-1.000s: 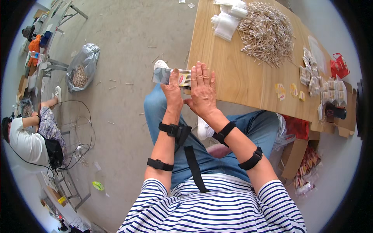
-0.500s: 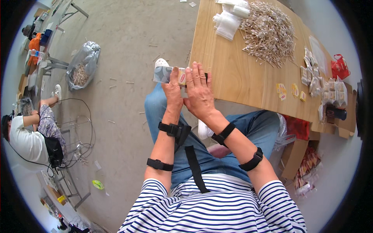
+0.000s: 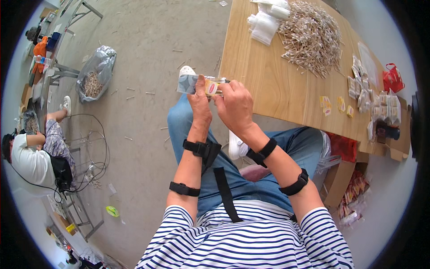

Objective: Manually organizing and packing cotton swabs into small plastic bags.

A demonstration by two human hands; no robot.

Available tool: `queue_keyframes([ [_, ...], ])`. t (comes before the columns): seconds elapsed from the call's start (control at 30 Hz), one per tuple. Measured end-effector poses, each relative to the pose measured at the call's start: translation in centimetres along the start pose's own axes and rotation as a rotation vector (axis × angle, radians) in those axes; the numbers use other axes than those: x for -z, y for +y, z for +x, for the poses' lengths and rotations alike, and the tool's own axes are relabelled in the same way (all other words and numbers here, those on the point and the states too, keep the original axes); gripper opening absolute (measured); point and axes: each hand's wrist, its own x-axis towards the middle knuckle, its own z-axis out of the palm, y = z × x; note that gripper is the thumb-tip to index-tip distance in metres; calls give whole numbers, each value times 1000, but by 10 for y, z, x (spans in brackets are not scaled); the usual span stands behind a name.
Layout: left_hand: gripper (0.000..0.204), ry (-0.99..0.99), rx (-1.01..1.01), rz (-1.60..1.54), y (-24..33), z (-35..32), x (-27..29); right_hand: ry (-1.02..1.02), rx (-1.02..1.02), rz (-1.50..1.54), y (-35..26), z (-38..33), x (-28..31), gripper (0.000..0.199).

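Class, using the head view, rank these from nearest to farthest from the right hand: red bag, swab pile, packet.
1. Packet: right at the right hand.
2. Swab pile: ahead and right, on the table.
3. Red bag: far right.

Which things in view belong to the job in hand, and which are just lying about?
Likely the job: swab packet in the left hand, right hand at its end; swab pile; clear bags; yellow cards.

Probably lying about: loose swabs on the floor; green item there; red bag.
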Motion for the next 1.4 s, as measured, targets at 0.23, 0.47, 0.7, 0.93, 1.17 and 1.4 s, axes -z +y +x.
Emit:
queue_keyframes([
  [0.23,22,4,-38,18,-3,2,2,-66,-123,-22,1,19,-10,24],
  [0.47,22,-21,-100,-2,0,-2,-3,-98,-242,-18,1,27,-14,22],
  [0.7,23,-21,-111,13,1,-3,-4,-121,-276,23,1,36,-16,21],
  [0.93,22,-29,-115,2,-1,-2,-2,-114,-283,32,-2,36,-14,19],
  [1.17,24,-28,-86,13,-2,-1,-1,-150,-277,8,2,44,-15,12],
  [1.4,27,-37,-82,-33,-1,-3,-1,-206,-184,-178,5,54,-11,13],
])
